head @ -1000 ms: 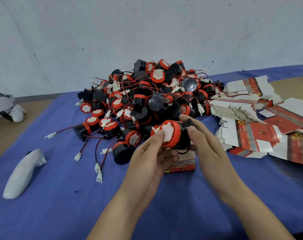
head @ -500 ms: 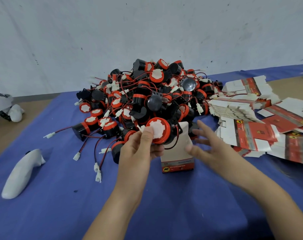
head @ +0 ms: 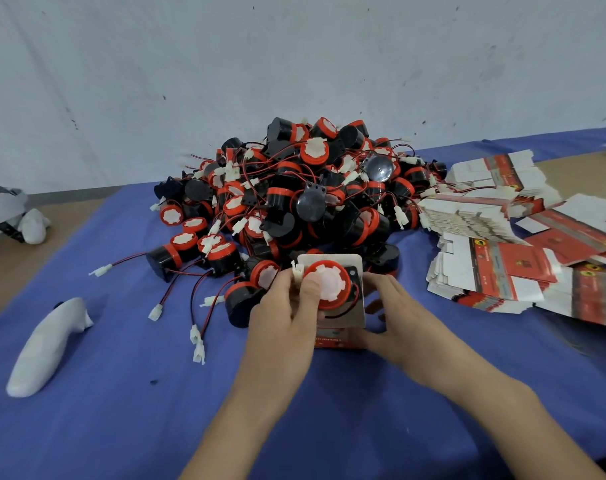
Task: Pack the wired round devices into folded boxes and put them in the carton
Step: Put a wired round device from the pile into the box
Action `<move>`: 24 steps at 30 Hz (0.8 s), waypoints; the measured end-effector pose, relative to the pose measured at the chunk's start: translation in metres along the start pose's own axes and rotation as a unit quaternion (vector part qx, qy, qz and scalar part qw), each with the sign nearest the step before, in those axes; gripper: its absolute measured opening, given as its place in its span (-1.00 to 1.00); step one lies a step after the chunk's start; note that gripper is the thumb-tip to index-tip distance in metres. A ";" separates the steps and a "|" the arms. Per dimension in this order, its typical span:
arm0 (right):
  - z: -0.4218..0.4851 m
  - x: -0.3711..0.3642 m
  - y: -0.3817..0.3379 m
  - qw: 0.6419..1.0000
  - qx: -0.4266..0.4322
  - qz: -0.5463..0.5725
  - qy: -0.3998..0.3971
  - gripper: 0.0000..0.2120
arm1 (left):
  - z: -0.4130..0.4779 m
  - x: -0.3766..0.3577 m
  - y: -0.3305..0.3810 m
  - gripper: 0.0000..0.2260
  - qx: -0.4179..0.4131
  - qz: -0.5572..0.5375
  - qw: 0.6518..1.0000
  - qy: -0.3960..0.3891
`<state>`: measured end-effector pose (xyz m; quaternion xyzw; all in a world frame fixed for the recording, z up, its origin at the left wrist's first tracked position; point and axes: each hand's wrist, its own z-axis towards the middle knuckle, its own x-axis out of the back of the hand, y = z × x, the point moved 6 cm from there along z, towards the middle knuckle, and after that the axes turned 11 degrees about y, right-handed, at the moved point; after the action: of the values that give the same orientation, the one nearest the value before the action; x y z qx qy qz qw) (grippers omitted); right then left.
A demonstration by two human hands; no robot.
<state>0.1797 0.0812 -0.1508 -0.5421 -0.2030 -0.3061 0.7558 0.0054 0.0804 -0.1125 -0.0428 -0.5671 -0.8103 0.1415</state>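
A round black plastic device with a red ring and white cap (head: 329,284) is pinched by the left hand (head: 287,306), thumb on the cap, at the mouth of a small white-and-red cardboard box (head: 346,329). The box is gripped at its side by the right hand (head: 391,317). The device is judged light and rigid, best held by its rim. Its thin wire (head: 345,312) is floppy, and the box walls are easily crushed.

Red-and-black devices (head: 294,202) on blue cloth (head: 121,410).

Glossy plastic devices (head: 294,202), matt cardboard box (head: 355,306), blue cloth (head: 121,427).
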 end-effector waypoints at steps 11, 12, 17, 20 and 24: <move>-0.003 0.002 -0.011 1.000 0.010 0.011 0.000 -0.33 | -0.006 -0.003 0.009 -0.59 -0.180 0.332 0.926 0.010; -0.004 0.002 -0.012 1.000 0.012 0.010 0.001 -0.33 | -0.006 -0.003 0.010 -0.57 -0.187 0.346 0.919 0.014; -0.006 -0.001 -0.018 1.000 0.024 0.013 -0.003 -0.32 | -0.001 -0.012 0.007 -0.78 -0.222 0.434 0.873 0.013; -0.006 -0.002 -0.017 1.000 0.015 0.023 -0.010 -0.35 | -0.001 -0.018 0.003 -0.86 -0.243 0.514 0.822 -0.008; -0.006 -0.006 -0.014 0.997 -0.027 0.073 -0.017 -0.58 | 0.003 -0.016 -0.007 -0.81 -0.205 0.492 0.846 0.004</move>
<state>0.1652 0.0740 -0.1465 -0.5807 -0.1676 -0.2463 0.7576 0.0180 0.0881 -0.1218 -0.3411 -0.2920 -0.7326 0.5115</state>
